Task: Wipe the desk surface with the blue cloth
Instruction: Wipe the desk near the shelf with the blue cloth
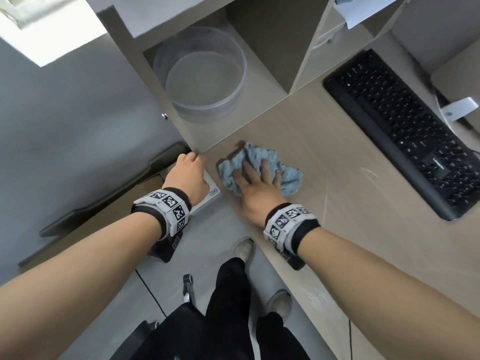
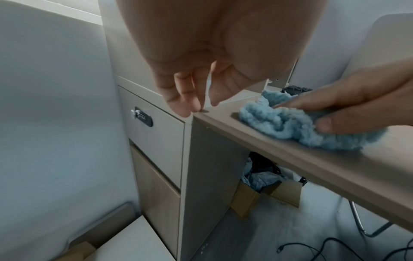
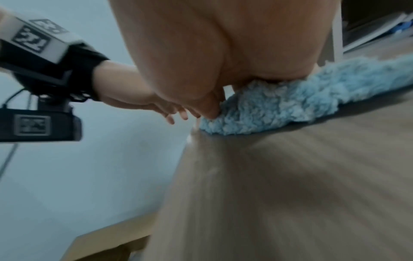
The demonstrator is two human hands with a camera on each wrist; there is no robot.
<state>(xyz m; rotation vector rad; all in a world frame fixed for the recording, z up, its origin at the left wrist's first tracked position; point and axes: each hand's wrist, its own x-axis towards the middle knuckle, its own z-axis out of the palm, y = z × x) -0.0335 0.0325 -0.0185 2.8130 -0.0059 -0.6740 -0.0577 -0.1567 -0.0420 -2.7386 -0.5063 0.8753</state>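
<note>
Under the right hand [image 1: 255, 189], fingers [image 1: 263, 168] spread flat, lies the blue cloth [image 1: 259, 158], bunched, pressed onto the bench [image 1: 350, 193] nr its left corner. Left hand [image 1: 188, 175] w/ fingers loosely curled, tips at bench edge, holding nothing. Wiping underway; next: sweep twd keyboard [image 1: 405, 131].

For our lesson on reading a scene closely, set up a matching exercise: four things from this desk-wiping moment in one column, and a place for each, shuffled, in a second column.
Things:
1. blue cloth
2. keyboard
3. clear round container
4. left hand

Places:
A. in the open cubby at the back of the desk
B. at the desk's left front corner
C. under the flat right hand
D. on the desk, far right

Pairs: 1-C, 2-D, 3-A, 4-B
</note>
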